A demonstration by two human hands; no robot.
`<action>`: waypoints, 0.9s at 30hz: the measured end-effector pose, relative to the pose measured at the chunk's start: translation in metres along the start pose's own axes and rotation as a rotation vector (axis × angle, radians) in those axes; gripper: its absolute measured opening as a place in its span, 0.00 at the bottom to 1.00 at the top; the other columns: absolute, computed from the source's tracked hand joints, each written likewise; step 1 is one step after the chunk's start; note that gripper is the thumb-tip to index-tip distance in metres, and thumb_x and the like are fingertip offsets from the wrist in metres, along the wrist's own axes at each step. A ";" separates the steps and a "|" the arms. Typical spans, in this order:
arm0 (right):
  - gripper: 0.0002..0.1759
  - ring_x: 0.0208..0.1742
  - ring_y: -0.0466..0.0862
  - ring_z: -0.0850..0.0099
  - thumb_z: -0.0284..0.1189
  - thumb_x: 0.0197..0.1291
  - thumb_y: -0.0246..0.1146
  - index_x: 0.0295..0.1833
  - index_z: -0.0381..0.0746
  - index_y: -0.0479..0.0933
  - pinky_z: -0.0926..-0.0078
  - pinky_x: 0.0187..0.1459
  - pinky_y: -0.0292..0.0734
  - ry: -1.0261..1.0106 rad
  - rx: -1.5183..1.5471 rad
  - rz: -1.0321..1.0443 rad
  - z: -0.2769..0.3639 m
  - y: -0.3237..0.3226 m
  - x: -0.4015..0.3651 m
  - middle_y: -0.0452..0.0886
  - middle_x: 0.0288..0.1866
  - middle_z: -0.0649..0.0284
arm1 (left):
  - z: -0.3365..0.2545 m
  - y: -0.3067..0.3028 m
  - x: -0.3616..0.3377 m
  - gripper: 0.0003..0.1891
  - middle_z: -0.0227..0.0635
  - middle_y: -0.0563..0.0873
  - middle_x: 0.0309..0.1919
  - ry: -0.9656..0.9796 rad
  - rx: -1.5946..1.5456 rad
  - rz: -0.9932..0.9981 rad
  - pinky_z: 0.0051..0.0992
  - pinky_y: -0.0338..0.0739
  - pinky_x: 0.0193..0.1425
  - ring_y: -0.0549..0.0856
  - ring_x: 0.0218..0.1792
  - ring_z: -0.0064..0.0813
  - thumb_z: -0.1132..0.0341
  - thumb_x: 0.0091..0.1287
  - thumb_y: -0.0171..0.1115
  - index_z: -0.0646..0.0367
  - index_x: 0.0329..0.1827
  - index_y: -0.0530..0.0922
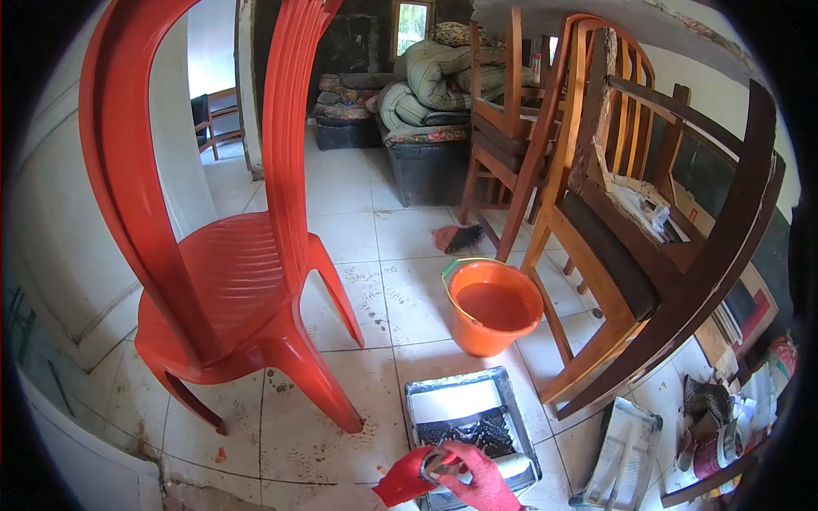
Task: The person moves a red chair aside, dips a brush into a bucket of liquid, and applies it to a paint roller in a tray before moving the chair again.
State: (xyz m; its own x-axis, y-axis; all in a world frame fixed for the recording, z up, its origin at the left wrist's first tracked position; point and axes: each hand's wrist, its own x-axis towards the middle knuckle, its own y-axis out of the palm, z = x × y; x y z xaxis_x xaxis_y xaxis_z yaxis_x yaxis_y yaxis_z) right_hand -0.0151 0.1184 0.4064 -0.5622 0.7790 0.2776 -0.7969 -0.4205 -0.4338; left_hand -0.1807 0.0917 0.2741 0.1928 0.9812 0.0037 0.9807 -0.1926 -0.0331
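My right hand, in a pinkish-red glove, reaches in at the bottom over the near end of a paint tray. Its fingers are closed around a red object with a round, grey-rimmed opening, whose kind I cannot tell. Beside the hand, a white paint roller lies across the tray, partly hidden by the glove. Inside the tray, a white panel is at the far end, and black, wet-looking material covers the middle. My left hand is out of view.
An orange bucket of reddish liquid stands beyond the tray. At left is a red plastic chair; stacked wooden chairs rise at right. A second, stained tray and containers lie lower right. Rolled mattresses are piled behind.
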 end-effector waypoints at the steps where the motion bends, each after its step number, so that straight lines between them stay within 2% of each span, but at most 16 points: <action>1: 0.21 0.32 0.81 0.67 0.22 0.54 0.66 0.55 0.40 0.74 0.72 0.31 0.76 -0.164 -0.023 -0.049 0.003 0.000 0.006 0.80 0.37 0.58 | -0.032 0.003 -0.006 0.28 0.36 0.82 0.49 -0.024 0.111 -0.065 0.31 0.74 0.57 0.81 0.53 0.29 0.63 0.51 0.76 0.57 0.55 0.74; 3: 0.17 0.31 0.81 0.64 0.23 0.55 0.66 0.52 0.40 0.75 0.71 0.31 0.76 -0.182 -0.142 -0.011 0.008 -0.009 0.006 0.80 0.35 0.56 | 0.004 0.004 -0.001 0.30 0.37 0.82 0.50 -0.037 0.127 -0.067 0.31 0.74 0.58 0.81 0.53 0.30 0.64 0.50 0.76 0.57 0.56 0.73; 7: 0.12 0.27 0.80 0.58 0.25 0.57 0.65 0.47 0.40 0.75 0.69 0.28 0.75 -0.147 -0.217 -0.084 0.008 -0.021 0.000 0.80 0.30 0.54 | -0.016 -0.002 0.003 0.34 0.42 0.80 0.52 0.015 0.215 -0.124 0.32 0.74 0.58 0.81 0.53 0.38 0.66 0.48 0.76 0.58 0.59 0.71; 10: 0.11 0.26 0.80 0.57 0.27 0.60 0.65 0.48 0.40 0.75 0.67 0.27 0.75 -0.027 -0.220 -0.116 0.027 -0.032 0.000 0.80 0.29 0.53 | -0.008 -0.002 0.011 0.37 0.41 0.79 0.54 0.077 0.284 -0.205 0.33 0.73 0.60 0.80 0.56 0.38 0.68 0.46 0.76 0.58 0.61 0.69; 11: 0.11 0.26 0.81 0.59 0.27 0.61 0.64 0.48 0.39 0.74 0.66 0.27 0.75 0.015 -0.237 -0.146 0.032 -0.034 -0.001 0.81 0.29 0.53 | -0.015 -0.004 0.015 0.37 0.42 0.79 0.54 0.003 0.239 -0.175 0.34 0.72 0.62 0.79 0.58 0.38 0.69 0.46 0.77 0.58 0.62 0.69; 14: 0.11 0.27 0.82 0.61 0.26 0.61 0.63 0.48 0.39 0.74 0.67 0.27 0.75 0.039 -0.256 -0.219 0.031 -0.043 -0.003 0.81 0.30 0.53 | -0.012 -0.003 0.026 0.37 0.39 0.81 0.54 -0.007 0.173 -0.197 0.34 0.73 0.61 0.80 0.57 0.35 0.65 0.47 0.78 0.58 0.62 0.69; 18: 0.09 0.26 0.81 0.64 0.27 0.63 0.62 0.47 0.36 0.75 0.72 0.28 0.74 0.145 -0.137 -0.405 0.025 -0.050 -0.008 0.82 0.29 0.56 | -0.024 -0.002 0.034 0.36 0.40 0.81 0.54 -0.023 0.226 -0.261 0.34 0.74 0.60 0.80 0.57 0.37 0.65 0.48 0.78 0.58 0.61 0.70; 19: 0.10 0.27 0.79 0.69 0.27 0.64 0.59 0.48 0.34 0.76 0.74 0.32 0.74 0.097 -0.281 -0.470 0.023 -0.052 -0.009 0.81 0.28 0.58 | -0.016 -0.002 0.038 0.36 0.42 0.81 0.53 -0.013 0.241 -0.279 0.34 0.74 0.60 0.80 0.56 0.38 0.65 0.49 0.78 0.59 0.61 0.70; 22: 0.17 0.43 0.85 0.63 0.25 0.63 0.61 0.53 0.31 0.65 0.69 0.46 0.82 0.397 0.290 -0.588 -0.029 -0.050 -0.013 0.77 0.45 0.52 | -0.015 -0.002 0.043 0.34 0.43 0.81 0.52 -0.012 0.210 -0.309 0.34 0.74 0.59 0.80 0.56 0.40 0.65 0.49 0.77 0.60 0.60 0.71; 23: 0.07 0.31 0.86 0.66 0.25 0.69 0.55 0.41 0.34 0.65 0.73 0.36 0.83 0.305 0.298 -0.689 -0.037 -0.047 -0.011 0.78 0.34 0.57 | -0.016 -0.003 0.045 0.34 0.43 0.81 0.52 -0.015 0.188 -0.315 0.34 0.74 0.59 0.80 0.56 0.39 0.65 0.49 0.77 0.60 0.60 0.71; 27: 0.08 0.33 0.85 0.66 0.26 0.68 0.56 0.44 0.33 0.67 0.73 0.38 0.83 0.303 0.429 -0.782 -0.080 -0.046 -0.005 0.79 0.33 0.57 | -0.011 -0.008 0.043 0.31 0.40 0.83 0.49 0.032 0.232 -0.413 0.33 0.75 0.57 0.82 0.52 0.35 0.65 0.49 0.78 0.59 0.57 0.74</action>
State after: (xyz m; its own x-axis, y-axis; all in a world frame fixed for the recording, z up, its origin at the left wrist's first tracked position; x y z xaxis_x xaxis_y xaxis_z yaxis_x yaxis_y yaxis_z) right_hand 0.0416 0.1711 0.3563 0.1998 0.9751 0.0958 -0.9712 0.1842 0.1510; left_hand -0.1801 0.1358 0.2861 -0.2076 0.9736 0.0946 0.9432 0.2248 -0.2444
